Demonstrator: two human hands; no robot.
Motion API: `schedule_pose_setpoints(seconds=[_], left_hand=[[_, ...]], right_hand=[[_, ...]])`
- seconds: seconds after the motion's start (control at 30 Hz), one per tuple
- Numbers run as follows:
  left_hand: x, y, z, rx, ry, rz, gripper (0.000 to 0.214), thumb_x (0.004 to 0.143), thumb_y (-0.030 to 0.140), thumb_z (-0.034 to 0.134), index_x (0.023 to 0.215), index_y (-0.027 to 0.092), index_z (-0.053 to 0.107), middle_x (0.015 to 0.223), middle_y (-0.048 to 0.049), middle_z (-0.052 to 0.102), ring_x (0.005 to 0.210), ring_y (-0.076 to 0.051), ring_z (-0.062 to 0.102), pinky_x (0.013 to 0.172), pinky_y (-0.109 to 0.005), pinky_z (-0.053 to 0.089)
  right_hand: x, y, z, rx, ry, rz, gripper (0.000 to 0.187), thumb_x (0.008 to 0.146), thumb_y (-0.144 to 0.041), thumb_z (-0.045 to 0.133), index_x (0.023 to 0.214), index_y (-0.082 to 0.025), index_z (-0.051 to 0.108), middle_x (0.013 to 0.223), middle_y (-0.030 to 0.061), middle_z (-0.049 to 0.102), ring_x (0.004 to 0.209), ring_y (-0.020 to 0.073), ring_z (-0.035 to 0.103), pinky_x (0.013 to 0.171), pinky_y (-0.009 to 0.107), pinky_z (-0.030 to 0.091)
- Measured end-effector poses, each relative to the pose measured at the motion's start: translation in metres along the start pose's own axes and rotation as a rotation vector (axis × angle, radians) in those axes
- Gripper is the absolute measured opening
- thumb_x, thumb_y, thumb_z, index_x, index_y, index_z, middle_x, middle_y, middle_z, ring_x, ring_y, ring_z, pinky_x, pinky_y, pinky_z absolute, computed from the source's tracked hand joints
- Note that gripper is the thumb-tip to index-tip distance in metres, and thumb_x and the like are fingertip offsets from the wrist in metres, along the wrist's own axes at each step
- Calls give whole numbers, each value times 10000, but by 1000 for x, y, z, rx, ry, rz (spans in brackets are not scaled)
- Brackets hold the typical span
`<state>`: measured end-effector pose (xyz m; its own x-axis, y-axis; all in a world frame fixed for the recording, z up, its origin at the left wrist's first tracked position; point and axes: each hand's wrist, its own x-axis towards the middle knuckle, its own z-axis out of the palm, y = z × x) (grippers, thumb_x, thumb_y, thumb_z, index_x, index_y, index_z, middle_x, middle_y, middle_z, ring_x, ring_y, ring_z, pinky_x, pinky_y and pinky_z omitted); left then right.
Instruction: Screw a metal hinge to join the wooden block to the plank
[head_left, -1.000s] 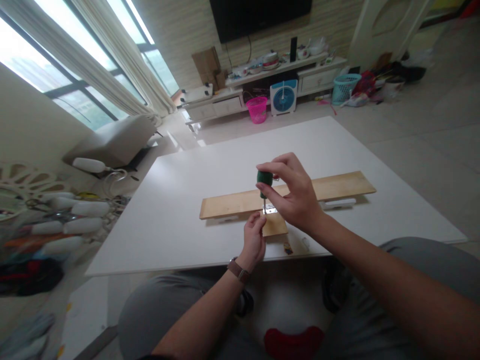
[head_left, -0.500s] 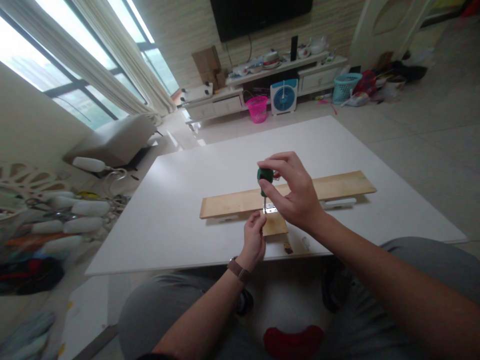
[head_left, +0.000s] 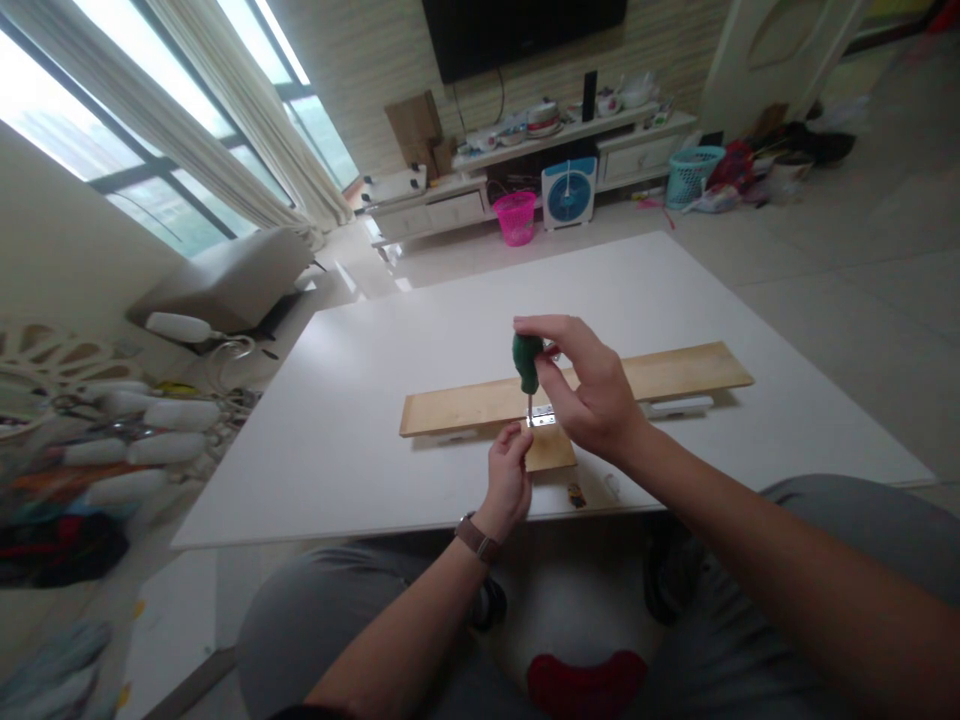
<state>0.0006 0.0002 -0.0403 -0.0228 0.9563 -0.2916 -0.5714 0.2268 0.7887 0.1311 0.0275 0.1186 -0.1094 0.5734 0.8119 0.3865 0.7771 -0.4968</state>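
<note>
My right hand point(head_left: 589, 385) is closed round the green handle of a screwdriver point(head_left: 527, 362), which stands nearly upright. Its tip meets a silver metal hinge point(head_left: 541, 418) that lies where a small wooden board point(head_left: 551, 452) joins a long wooden plank point(head_left: 465, 405). At the left edge of the small board, my left hand point(head_left: 510, 475) grips it with thumb and fingers close beside the screwdriver tip. Whether a screw is under the tip is too small to tell.
The plank rests raised on white supports, one of them a white bar point(head_left: 679, 405), on a white table point(head_left: 337, 460). A small dark and yellow item point(head_left: 576, 495) lies near the table's front edge. Beyond stand a pink basket point(head_left: 515, 218) and a blue fan point(head_left: 568, 192).
My right hand's fingers have shifted round the screwdriver handle, baring more of its green side. The left hand, boards and hinge stay in place.
</note>
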Motion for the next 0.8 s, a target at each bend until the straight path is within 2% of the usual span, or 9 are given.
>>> schedule_pose_setpoints(seconds=[0.1, 0.2, 0.27, 0.4, 0.5, 0.63, 0.7, 0.8], left_hand=[[0, 0, 0, 5, -4, 3, 280, 711, 265, 845, 936, 190, 696, 972, -59, 727, 893, -198, 650, 846, -327, 486], [0, 0, 0, 24, -6, 11, 296, 715, 294, 847, 946, 183, 697, 995, -58, 727, 923, -199, 649, 870, -325, 481], [-1, 1, 0, 45, -3, 13, 301, 718, 296, 841, 958, 185, 696, 1002, -57, 724, 935, -205, 650, 887, -334, 479], [-2, 3, 0, 93, -11, 16, 262, 743, 284, 809, 958, 195, 689, 1005, -65, 717, 948, -222, 651, 898, -350, 486], [-1, 2, 0, 98, -20, 17, 242, 751, 291, 794, 946, 199, 682, 1001, -68, 713, 949, -222, 655, 901, -348, 494], [1, 1, -1, 88, -16, 22, 264, 749, 307, 800, 959, 199, 681, 1011, -74, 717, 952, -225, 658, 896, -350, 500], [1, 0, -2, 86, -12, 26, 262, 745, 299, 801, 957, 197, 685, 1014, -75, 719, 954, -227, 657, 897, -352, 500], [1, 0, -1, 82, -15, 33, 251, 743, 277, 798, 955, 196, 691, 1019, -73, 722, 953, -223, 654, 900, -351, 497]], right_hand=[[1, 0, 0, -24, 1, -3, 302, 958, -118, 552, 1215, -247, 643, 1125, 80, 692, 1052, 238, 647, 877, 431, 563], [1, -1, 0, -69, 33, 28, 214, 930, -198, 659, 1142, -230, 671, 1015, 74, 634, 963, 236, 615, 828, 430, 569], [0, 0, 0, -70, 48, 35, 216, 930, -205, 652, 1145, -227, 666, 1044, 84, 626, 989, 240, 615, 825, 428, 572], [0, 0, 0, -16, 5, 2, 322, 968, -141, 526, 1254, -249, 625, 1225, 99, 679, 1136, 251, 642, 902, 446, 568], [1, 0, 0, -14, 0, -6, 317, 969, -133, 543, 1244, -260, 636, 1163, 78, 702, 1071, 240, 656, 897, 444, 570], [1, -1, 0, -61, 48, 20, 189, 935, -200, 663, 1116, -252, 685, 1007, 57, 618, 942, 223, 623, 816, 418, 575], [1, -2, 0, -64, 51, 34, 191, 936, -210, 659, 1122, -245, 682, 1024, 63, 603, 958, 224, 620, 818, 418, 575], [1, -1, 0, -24, 12, 15, 289, 964, -147, 541, 1220, -233, 641, 1171, 100, 649, 1105, 246, 635, 859, 429, 571]])
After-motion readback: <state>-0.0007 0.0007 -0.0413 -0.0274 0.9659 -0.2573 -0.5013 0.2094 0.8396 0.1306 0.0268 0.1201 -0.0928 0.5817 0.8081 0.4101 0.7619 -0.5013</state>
